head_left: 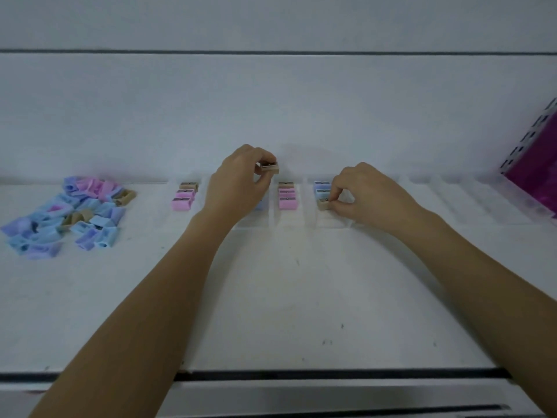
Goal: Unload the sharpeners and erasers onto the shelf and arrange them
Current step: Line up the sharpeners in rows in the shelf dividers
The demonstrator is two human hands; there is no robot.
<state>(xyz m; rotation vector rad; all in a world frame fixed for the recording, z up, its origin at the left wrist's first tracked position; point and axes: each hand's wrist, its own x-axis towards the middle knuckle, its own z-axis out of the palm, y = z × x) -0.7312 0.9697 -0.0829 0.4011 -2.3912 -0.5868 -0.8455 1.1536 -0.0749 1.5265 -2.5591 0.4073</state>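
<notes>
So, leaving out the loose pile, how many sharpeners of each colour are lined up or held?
Tan sharpeners: 4, one held by the left hand, one by the right hand
Pink sharpeners: 4
Blue or purple sharpeners: 3 in view
Total: 11

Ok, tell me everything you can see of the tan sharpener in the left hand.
The tan sharpener is a small boxy block, plastic by its look, with a dark metallic strip on its upper face. The left hand pinches it between thumb and fingers, lifted clear of the white shelf, roughly level, above the sorted rows. Nothing else touches it.
</notes>
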